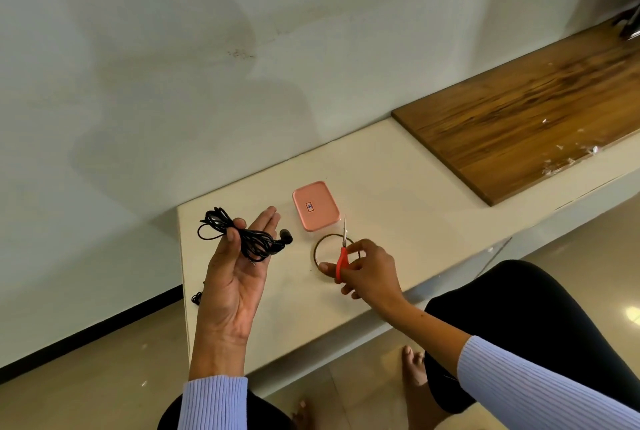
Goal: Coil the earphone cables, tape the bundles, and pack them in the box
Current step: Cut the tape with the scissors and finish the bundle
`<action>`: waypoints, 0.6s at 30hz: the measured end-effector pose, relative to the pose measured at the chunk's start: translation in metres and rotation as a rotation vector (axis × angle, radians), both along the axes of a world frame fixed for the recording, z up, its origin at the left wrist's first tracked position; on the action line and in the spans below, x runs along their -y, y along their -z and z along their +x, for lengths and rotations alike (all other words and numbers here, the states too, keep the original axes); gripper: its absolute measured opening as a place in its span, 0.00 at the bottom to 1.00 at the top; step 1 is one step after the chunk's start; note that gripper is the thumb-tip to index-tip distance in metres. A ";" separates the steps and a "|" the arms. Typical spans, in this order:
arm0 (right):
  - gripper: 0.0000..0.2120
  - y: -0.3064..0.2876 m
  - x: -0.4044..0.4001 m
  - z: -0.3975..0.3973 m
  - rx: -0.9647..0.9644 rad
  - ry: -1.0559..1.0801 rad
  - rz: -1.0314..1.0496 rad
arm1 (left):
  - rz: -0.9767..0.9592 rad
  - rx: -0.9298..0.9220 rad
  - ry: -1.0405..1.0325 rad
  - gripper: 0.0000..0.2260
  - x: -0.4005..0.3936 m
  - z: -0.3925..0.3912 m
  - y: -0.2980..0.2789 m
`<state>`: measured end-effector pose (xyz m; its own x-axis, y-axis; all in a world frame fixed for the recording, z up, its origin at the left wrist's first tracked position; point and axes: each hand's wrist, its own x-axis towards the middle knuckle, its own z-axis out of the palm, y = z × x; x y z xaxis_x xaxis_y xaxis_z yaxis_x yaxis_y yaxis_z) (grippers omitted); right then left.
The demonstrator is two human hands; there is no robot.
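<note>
My left hand [231,277] is raised palm up over the white ledge [377,166] and holds a coiled bundle of black earphone cable [242,234], the thumb pressing it against the fingers. An earbud sticks out at the bundle's right end. My right hand [363,272] grips red-handled scissors [343,251], blades pointing away, just above a clear tape roll [320,247] lying flat on the ledge. A pink box [315,206] with its lid on sits beyond the scissors. Another black earphone piece [197,298] hangs at the ledge's left edge, partly hidden by my left wrist.
A wooden board [519,110] with bits of clear tape scraps lies on the ledge to the right. The wall stands close behind. My knees and bare feet are below the ledge's front edge, over a tiled floor.
</note>
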<state>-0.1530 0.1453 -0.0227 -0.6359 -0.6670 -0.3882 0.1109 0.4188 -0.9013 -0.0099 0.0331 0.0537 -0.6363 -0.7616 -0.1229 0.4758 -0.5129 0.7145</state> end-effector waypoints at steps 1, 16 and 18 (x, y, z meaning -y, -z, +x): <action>0.28 0.005 0.003 -0.001 -0.071 0.035 0.027 | 0.001 -0.003 0.002 0.17 0.000 0.000 0.000; 0.17 0.038 0.005 -0.038 -0.597 0.083 0.354 | 0.001 0.005 0.021 0.17 -0.002 0.004 -0.002; 0.16 0.037 0.005 -0.045 -0.600 0.086 0.374 | -0.002 0.007 0.025 0.17 -0.002 0.004 -0.001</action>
<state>-0.1978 0.1402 -0.0593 -0.8557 -0.4959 -0.1477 -0.3132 0.7237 -0.6150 -0.0061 0.0352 0.0542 -0.6545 -0.7455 -0.1259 0.4580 -0.5234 0.7186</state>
